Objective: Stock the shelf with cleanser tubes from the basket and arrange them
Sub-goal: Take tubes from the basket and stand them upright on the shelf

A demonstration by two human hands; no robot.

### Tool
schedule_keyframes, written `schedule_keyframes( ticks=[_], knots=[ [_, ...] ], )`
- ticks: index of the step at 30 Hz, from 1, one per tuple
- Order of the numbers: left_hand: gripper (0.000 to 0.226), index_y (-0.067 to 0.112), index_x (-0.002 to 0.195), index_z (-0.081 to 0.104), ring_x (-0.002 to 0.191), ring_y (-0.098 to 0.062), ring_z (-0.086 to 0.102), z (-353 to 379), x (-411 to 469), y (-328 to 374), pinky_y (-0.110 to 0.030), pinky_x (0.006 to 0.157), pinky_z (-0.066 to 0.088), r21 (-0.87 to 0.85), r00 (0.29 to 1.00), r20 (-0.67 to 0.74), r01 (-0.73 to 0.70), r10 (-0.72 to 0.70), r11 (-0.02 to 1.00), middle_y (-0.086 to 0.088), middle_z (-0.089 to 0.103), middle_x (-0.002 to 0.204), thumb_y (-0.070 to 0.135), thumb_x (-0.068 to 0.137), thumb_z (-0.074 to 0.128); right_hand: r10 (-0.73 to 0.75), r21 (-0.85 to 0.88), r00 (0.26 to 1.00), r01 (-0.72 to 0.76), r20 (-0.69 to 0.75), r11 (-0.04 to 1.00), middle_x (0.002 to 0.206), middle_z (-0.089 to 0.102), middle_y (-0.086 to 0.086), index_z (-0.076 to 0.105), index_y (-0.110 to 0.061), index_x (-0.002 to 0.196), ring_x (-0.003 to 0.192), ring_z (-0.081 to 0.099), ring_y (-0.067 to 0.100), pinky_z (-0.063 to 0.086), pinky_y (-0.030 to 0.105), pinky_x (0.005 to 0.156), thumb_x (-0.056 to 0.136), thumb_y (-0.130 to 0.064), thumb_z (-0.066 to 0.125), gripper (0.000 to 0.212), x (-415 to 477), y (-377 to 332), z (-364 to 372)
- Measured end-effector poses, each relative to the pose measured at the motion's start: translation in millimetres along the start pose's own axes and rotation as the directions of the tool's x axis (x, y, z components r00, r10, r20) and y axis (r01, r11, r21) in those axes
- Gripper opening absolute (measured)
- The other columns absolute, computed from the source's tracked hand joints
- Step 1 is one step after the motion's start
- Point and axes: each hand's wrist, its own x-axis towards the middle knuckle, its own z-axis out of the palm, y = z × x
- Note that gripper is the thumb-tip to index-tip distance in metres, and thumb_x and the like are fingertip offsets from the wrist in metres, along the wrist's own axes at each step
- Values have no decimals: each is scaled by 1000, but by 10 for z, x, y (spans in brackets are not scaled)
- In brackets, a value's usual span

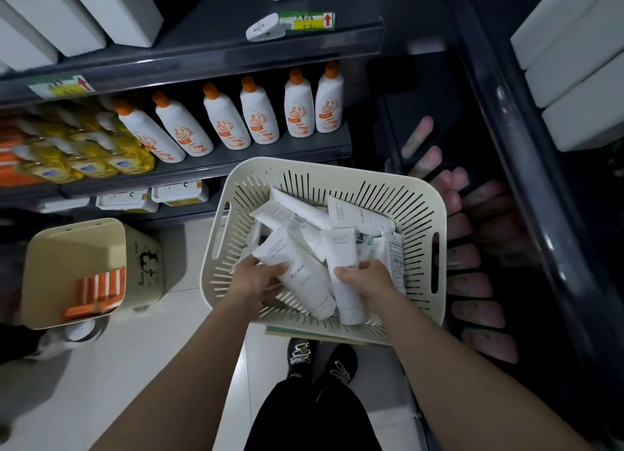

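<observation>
Cleanser tubes (305,214), white and several printed FLORAL, lie heaped at all angles inside a cream slotted basket (324,168) that sits in front of the person, between two dark shelf units. The left hand (255,280) grips one tube (305,281) in the pile, thumb across its printed face and fingers curled beneath, with the tube's cap end pointing toward the person. The right hand (369,278) grips a second tube (349,302) just beside the first, fingers wrapped over its upper part, cap end likewise toward the near wall of the basket. Both held tubes are inside the basket.

To the right of the basket, a dim low shelf (526,315) carries rows of pinkish tubes (472,285) lying side by side; their print is too dark to read. Ahead and to the left, a row of white bottles with orange caps (260,116) stands on another shelf, with yellow pouches (87,150) beside them. White boxes (574,65) are stacked at upper right. A second cream bin (50,248) on the pale tiled floor (152,366) holds orange-striped packs (101,290). Black shoes (320,359) show below the basket.
</observation>
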Motion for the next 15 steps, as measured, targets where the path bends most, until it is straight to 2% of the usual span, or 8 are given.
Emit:
schedule_keyframes(
  ticks=[2, 4, 7, 10, 12, 15],
  knots=[
    [20, 6, 102, 58, 81, -29, 65, 72, -33, -13, -41, 73, 57, 1, 1000, 25, -16, 16, 1000, -15, 66, 101, -3, 86, 65, -76, -110, 997, 78, 21, 991, 105, 59, 0, 51, -12, 109, 98, 61, 23, 52, 39, 86, 74, -24, 80, 47, -35, -37, -2],
    [17, 6, 103, 59, 81, -25, 65, 128, -72, -25, -37, 70, 56, 15, 998, 6, -55, 55, 998, -10, 66, 100, -2, 89, 61, -144, -192, 988, 151, 49, 970, 108, 61, -2, 54, -12, 114, 100, 61, 23, 52, 38, 86, 75, -25, 79, 48, -66, -66, -5],
    [20, 8, 109, 58, 85, -21, 63, 174, -132, -41, -33, 68, 54, 15, 993, -25, -116, 116, 993, -6, 65, 103, -2, 91, 57, -221, -172, 970, 236, 102, 956, 114, 67, 2, 61, -14, 118, 98, 64, 21, 53, 42, 89, 77, -25, 77, 46, -136, -55, -55],
    [28, 8, 116, 56, 93, -21, 63, 212, -237, -29, -30, 67, 50, -23, 983, -35, -181, 180, 983, -5, 66, 107, -2, 91, 58, -344, -129, 935, 352, 82, 927, 118, 66, 1, 62, -14, 119, 100, 64, 19, 53, 38, 89, 83, -22, 72, 38, -260, -54, -126],
    [27, 9, 115, 56, 91, -17, 62, 247, -324, 3, -29, 67, 48, -30, 974, -35, -227, 226, 973, -2, 67, 103, -1, 90, 59, -422, -100, 906, 424, 46, 900, 115, 64, -2, 62, -16, 119, 101, 62, 17, 53, 33, 84, 85, -23, 70, 36, -364, -93, -190],
    [18, 12, 103, 59, 85, -14, 63, 312, -496, 111, -29, 66, 49, -22, 946, -1, -324, 324, 946, 1, 68, 94, -1, 90, 59, -513, -57, 858, 511, -14, 857, 109, 63, -7, 62, -19, 114, 97, 61, 13, 48, 23, 71, 86, -21, 69, 29, -516, -192, -305]
  ],
)
